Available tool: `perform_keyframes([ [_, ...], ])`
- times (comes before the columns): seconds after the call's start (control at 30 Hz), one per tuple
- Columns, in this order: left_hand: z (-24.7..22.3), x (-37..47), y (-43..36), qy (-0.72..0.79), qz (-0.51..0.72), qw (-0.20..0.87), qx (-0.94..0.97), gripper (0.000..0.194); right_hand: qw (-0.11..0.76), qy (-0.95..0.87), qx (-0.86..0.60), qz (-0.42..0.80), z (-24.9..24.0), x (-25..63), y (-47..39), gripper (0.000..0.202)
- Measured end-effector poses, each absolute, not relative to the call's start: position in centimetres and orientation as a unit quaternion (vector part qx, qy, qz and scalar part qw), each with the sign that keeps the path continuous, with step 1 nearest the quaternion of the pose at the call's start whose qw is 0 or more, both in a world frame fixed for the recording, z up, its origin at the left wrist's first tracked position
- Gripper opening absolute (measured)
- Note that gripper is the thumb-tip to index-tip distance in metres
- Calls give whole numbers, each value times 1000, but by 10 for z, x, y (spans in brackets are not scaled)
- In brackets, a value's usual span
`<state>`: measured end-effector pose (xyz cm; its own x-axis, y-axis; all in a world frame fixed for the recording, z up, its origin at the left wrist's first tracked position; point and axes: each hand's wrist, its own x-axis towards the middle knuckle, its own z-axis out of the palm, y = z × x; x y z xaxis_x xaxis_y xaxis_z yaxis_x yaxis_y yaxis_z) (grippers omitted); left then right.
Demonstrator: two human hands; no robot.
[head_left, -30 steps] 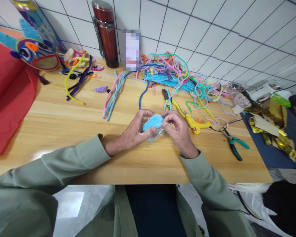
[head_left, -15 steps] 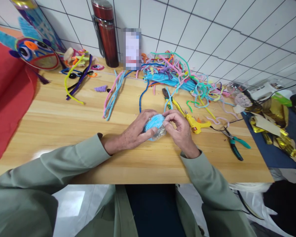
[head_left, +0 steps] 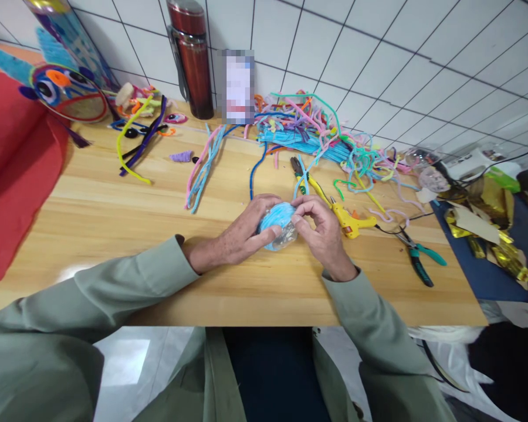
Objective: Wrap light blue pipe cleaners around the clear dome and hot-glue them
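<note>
A clear plastic ball partly covered with light-blue pipe cleaners (head_left: 278, 217) is held low over the table, its right lower side bare and see-through. My left hand (head_left: 250, 231) wraps round its left side, thumb across the front. At the upper right of the ball, the thumb and forefinger of my right hand (head_left: 319, 230) are pinched together; what lies between the fingertips is hidden, though a light-blue pipe cleaner (head_left: 307, 177) rises just behind them. A dark blue pipe cleaner (head_left: 251, 179) runs behind my left fingers.
Yellow-handled pliers (head_left: 300, 173) and a yellow glue gun (head_left: 352, 223) lie beyond my right hand, teal-handled pliers (head_left: 420, 258) farther right. A heap of pipe cleaners (head_left: 308, 135) lines the wall beside a phone (head_left: 240, 85) and a red flask (head_left: 191, 64). Red cloth (head_left: 22, 176) covers the left.
Both hands stay on the ball with almost the same grip. The whole view has shifted very slightly.
</note>
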<state>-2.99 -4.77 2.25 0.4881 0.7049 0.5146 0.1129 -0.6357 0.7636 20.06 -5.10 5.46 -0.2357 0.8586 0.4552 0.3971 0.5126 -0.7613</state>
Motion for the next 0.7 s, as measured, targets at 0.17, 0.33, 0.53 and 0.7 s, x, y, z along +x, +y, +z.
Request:
perform_keyframes([
  [0.17,30,-30,-52,319,416,401,751,52,451,-751,-415,245,54,200,-52,11],
  [0.33,47,-30,-52,337,371,400,767,49,459,-754,-402,243,55,199,-52,11],
  [0.53,42,-31,-51,321,403,374,771,50,462,-763,-386,237,61,199,-54,10],
  [0.7,32,-32,-51,291,438,328,785,48,461,-776,-365,230,61,201,-53,7],
])
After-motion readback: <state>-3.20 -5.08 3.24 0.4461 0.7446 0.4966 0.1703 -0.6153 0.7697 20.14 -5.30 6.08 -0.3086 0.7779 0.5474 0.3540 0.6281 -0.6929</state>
